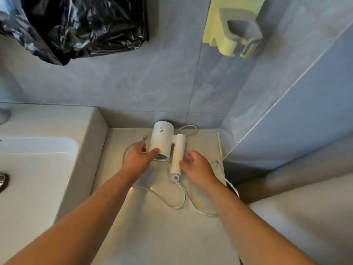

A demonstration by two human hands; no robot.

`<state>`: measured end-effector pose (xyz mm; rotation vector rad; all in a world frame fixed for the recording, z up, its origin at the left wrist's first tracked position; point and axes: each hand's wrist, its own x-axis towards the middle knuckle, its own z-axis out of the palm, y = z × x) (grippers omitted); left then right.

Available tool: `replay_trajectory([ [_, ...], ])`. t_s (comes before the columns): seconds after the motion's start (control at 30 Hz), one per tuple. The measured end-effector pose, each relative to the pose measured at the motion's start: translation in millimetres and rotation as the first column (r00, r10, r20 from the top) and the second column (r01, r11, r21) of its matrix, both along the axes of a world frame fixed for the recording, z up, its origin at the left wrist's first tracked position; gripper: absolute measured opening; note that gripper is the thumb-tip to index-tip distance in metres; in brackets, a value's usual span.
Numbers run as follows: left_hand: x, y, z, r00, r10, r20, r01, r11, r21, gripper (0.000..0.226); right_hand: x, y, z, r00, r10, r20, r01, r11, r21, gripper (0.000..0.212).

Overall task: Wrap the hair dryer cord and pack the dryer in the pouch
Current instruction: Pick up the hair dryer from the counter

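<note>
Pale table (152,236) beside white sink (47,119), white hair dryer (161,136) lying near the back wall (handle parallel to barrel), left hand (137,159) fingers curled on barrel, right hand (196,167) at handle, grip unclear, loose cord (185,197) trailing on the table.

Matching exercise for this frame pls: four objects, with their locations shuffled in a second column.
1 hair dryer
2 cord
3 black plastic bag
4 sink

A top left of the view
B in loose loops across the counter
C left of the counter
D at the counter's far end

Pairs: 1-D, 2-B, 3-A, 4-C
</note>
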<state>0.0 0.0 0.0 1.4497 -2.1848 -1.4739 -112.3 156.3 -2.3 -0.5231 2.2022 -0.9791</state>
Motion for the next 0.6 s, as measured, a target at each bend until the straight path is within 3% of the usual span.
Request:
replay_trajectory([
  [0.13,-12.3,-2.2,1.0,1.000,-0.021,-0.014,0.022,0.996,0.082,0.034,-4.6,-17.8,-7.8,0.998,-0.049,-0.046,0.050,0.999,0.020,0.023],
  [0.3,-17.3,-3.3,0.3,0.998,0.038,-0.056,-0.029,0.986,0.162,0.046,-2.1,-22.3,-11.2,0.992,-0.124,-0.013,0.123,0.992,-0.028,0.019],
  [0.47,-8.7,1.1,13.1,0.997,0.025,-0.076,-0.017,0.993,0.116,0.038,12.7,-13.2,10.9,0.986,-0.166,0.001,0.165,0.975,-0.147,0.013],
  [0.6,14.4,11.4,42.5,0.985,0.014,-0.169,0.006,0.993,0.121,0.033,42.0,2.8,38.4,0.974,-0.218,0.057,0.225,0.931,-0.289,0.026],
])
